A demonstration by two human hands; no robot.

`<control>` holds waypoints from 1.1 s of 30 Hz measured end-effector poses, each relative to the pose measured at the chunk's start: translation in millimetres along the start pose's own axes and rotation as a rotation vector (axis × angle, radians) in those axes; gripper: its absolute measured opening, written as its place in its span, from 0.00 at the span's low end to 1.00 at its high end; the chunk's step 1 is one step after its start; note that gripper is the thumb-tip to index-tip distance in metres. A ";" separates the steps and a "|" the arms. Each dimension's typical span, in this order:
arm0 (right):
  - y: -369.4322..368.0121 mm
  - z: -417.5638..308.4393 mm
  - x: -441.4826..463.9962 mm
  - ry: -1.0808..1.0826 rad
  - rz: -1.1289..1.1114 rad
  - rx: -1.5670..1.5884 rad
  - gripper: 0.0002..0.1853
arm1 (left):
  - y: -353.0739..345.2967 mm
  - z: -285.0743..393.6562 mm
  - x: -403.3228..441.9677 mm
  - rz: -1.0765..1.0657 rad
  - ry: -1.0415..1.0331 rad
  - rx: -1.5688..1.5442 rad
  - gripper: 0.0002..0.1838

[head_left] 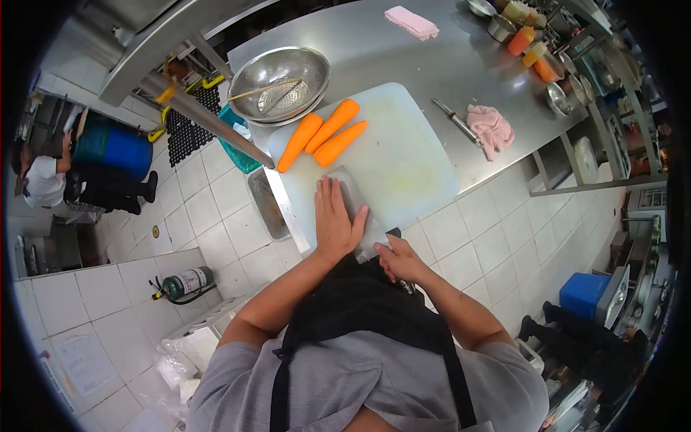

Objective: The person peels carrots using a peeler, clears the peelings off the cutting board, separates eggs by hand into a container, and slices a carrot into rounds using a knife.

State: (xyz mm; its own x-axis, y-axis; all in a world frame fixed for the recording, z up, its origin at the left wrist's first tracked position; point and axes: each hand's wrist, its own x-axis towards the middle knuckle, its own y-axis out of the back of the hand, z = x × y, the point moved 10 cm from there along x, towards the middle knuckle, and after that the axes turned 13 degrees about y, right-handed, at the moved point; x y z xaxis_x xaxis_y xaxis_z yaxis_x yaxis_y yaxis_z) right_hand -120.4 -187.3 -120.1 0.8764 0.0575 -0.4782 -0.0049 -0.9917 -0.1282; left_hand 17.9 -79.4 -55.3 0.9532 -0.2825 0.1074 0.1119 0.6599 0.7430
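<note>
Left hand (336, 225) flat and palm-down, right hand (400, 259) in a curled grip

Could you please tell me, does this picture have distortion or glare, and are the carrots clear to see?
In the head view, the corners go black and the person at far left appears tipped sideways; in the head view, white glare marks the steel table near the sauce bottles; in the head view, the carrots look reasonably clear.
</note>
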 end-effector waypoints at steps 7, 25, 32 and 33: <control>-28.1 4.0 16.9 -0.022 -0.212 0.086 0.11 | 13.1 -9.4 1.4 0.126 0.058 0.036 0.40; -138.1 -77.6 63.9 -0.010 -0.444 0.094 0.09 | 136.9 -88.6 -64.9 -0.173 -0.046 0.294 0.28; -136.9 -92.6 62.1 -0.030 -0.373 0.044 0.07 | 159.8 -153.6 -10.1 -0.046 -0.032 0.286 0.28; -135.2 -89.1 61.5 -0.035 -0.367 0.044 0.07 | 160.4 -165.3 -1.0 -0.029 -0.028 0.293 0.27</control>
State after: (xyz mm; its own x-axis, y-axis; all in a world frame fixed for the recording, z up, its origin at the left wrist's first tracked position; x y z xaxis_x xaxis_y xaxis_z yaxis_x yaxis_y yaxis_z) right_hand -22.9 -59.8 -54.8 0.8066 0.4128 -0.4231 0.2851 -0.8987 -0.3333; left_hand 81.3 141.8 -45.4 0.9424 -0.3198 0.0986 0.0490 0.4233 0.9047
